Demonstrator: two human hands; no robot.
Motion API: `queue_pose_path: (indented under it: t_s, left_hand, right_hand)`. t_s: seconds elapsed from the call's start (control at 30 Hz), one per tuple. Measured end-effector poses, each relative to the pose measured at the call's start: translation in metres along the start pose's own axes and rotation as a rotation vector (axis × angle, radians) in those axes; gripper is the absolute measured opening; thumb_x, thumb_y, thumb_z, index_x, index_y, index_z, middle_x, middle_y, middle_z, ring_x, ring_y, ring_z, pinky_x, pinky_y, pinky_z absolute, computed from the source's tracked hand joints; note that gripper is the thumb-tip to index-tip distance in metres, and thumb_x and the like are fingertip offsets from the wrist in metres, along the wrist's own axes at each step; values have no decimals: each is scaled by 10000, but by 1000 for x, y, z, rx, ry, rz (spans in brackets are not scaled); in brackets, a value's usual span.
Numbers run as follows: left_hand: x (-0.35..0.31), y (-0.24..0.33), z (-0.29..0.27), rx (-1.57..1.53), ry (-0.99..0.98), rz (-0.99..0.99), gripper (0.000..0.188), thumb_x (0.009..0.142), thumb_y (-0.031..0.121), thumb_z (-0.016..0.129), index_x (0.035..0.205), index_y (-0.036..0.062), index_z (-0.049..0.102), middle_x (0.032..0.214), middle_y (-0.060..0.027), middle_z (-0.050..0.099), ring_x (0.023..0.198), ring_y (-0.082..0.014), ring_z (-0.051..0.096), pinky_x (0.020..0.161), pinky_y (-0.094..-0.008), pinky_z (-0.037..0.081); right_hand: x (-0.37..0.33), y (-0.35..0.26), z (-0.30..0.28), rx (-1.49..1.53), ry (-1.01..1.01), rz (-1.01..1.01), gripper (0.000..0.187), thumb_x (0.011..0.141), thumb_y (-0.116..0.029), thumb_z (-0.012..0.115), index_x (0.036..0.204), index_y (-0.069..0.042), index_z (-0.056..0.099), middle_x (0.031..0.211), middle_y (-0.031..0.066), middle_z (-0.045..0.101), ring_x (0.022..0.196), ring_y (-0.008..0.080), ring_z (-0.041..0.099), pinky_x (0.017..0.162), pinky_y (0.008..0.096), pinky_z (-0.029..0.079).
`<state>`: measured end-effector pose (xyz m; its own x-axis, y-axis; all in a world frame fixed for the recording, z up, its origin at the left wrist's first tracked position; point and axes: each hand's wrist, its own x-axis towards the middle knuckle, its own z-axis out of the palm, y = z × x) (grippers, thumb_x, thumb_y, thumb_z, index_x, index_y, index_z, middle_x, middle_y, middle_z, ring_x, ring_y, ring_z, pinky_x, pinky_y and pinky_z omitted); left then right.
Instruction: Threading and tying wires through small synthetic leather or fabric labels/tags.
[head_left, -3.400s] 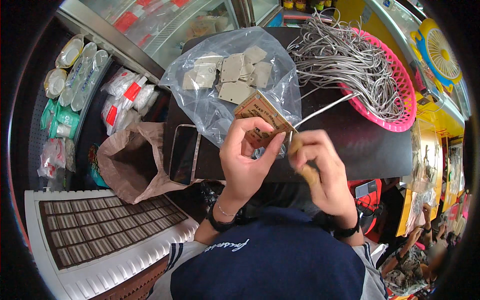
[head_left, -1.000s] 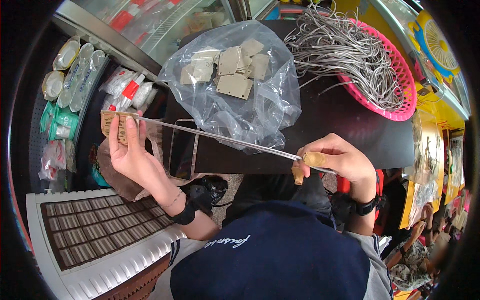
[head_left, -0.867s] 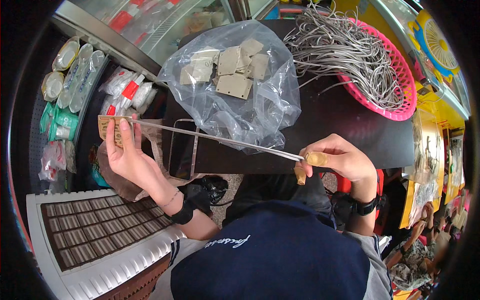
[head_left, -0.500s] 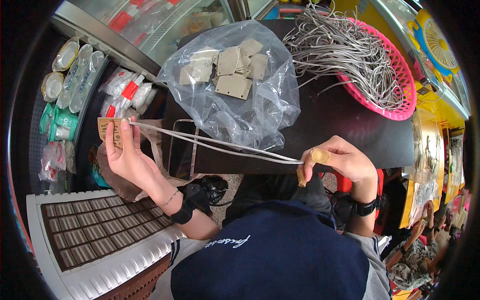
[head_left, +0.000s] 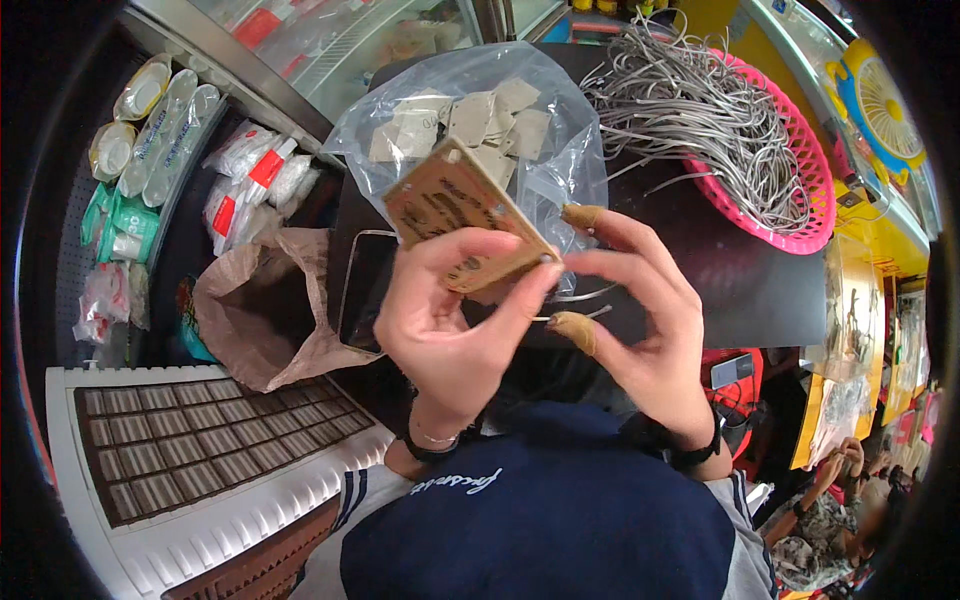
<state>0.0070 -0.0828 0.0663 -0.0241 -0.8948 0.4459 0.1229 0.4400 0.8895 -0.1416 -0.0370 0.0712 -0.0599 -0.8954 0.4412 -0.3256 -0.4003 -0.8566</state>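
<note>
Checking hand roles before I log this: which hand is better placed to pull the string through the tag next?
Probably the right hand. Its fingertips meet the brown card tag at the corner where the thin string emerges. The left hand is wrapped around the tag, holding it up, so it looks committed to steadying.

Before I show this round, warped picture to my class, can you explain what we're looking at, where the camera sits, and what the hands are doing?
The camera sits on a person's head and looks down, so edges bend. Both bare hands are the wearer's own. The left hand holds a brown cardboard tag; the right hand pinches at the tag's corner, where a thin grey string shows. Behind lie a clear plastic bag of similar tags and a pink basket of grey strings on a dark table. An open brown paper bag sits to the left.
</note>
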Motion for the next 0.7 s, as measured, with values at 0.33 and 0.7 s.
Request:
queue_pose_path:
  t_s: [0.33, 0.7]
  left_hand:
    - [-2, -2, 5, -99, -125, -65, 305, 702, -98, 730, 964, -34, 587, 965, -98, 608, 837, -163, 656, 734, -254, 554]
    - [12, -1, -13, 57, -379, -261, 214, 707, -58, 746, 874, -13, 620, 883, -70, 635, 806, -115, 632, 702, -230, 531]
  right_hand:
    - [-3, 10, 0, -276, 28, -88, 270, 676, -23, 724, 935, 13, 655, 1201, 176, 543, 1111, 303, 538, 914, 371, 428]
    - [0, 8, -10, -720, 116, -231, 200, 651, -119, 668, 843, -62, 654, 1223, 154, 502, 1144, 316, 458, 979, 463, 276]
